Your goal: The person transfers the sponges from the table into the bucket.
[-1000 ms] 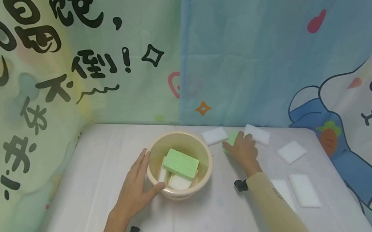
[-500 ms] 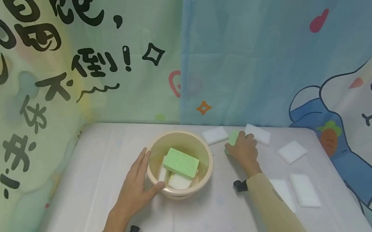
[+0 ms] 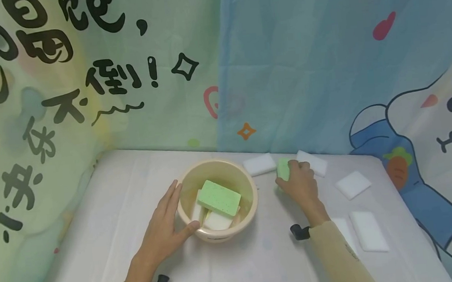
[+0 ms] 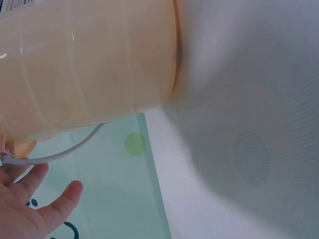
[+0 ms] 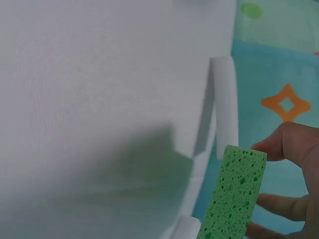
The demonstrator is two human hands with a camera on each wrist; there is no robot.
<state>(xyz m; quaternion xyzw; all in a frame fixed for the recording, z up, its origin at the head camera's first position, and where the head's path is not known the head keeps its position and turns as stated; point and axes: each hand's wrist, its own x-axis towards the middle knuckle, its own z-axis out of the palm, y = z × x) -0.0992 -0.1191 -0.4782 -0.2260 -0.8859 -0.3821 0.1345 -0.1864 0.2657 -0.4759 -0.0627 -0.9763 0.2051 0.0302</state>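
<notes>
My right hand (image 3: 299, 186) grips a green sponge (image 5: 233, 194) between thumb and fingers. The sponge's pitted side faces the right wrist camera, and its shadow falls on the cloth. To the left, a cream bucket (image 3: 251, 210) stands upright on the table. My left hand (image 3: 159, 228) rests on its left side, fingers straight along the outside and thumb at the near rim. Inside the bucket lies another green sponge (image 3: 219, 197) on top of white sponge blocks (image 3: 217, 221). In the left wrist view, the fingers extend by the bucket's grey handle (image 4: 65, 153).
White blocks lie behind the held sponge, one on its left (image 3: 259, 165) and one on its right (image 3: 312, 163). More white blocks (image 3: 368, 231) are spread along the right of the white-covered table (image 3: 111, 256). A printed cloth backdrop (image 3: 284, 65) rises behind the table.
My right hand has drawn the green sponge slightly up and turned it, so it shows narrower in the head view. The left hand and the bucket have stayed put.
</notes>
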